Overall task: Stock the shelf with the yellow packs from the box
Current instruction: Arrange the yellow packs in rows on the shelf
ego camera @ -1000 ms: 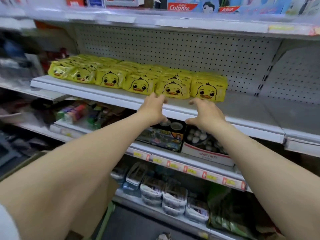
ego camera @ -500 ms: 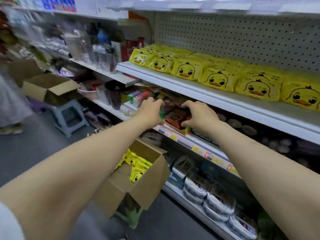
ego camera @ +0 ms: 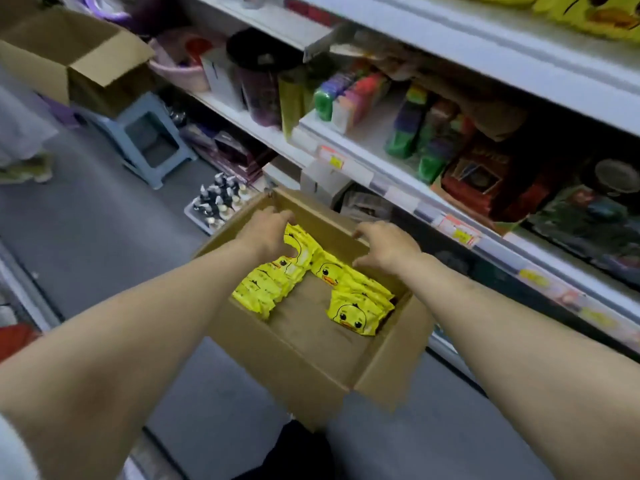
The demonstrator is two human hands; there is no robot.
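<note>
An open cardboard box (ego camera: 304, 368) stands low in front of the shelving. Inside it lie yellow packs (ego camera: 356, 306) printed with a duck face, in two rows along the left and right sides, with bare cardboard between them. My left hand (ego camera: 272, 233) hovers over the far left packs with fingers loosely curled and nothing visibly held. Over the far right packs my right hand (ego camera: 389, 249) is curled the same way and empty. More yellow packs (ego camera: 588, 12) sit on the shelf (ego camera: 485, 50) at the top right.
Below that shelf, lower shelves (ego camera: 363, 140) hold coloured goods and price tags. A second cardboard box (ego camera: 79, 60) rests on a blue stool (ego camera: 149, 140) at upper left. A tray of small bottles (ego camera: 218, 202) sits on the grey floor. A person's clothing (ego camera: 20, 133) shows at the left edge.
My view swung down and left from the shelf to the box. Both hands dropped from the shelf's edge to just over the packs in the box.
</note>
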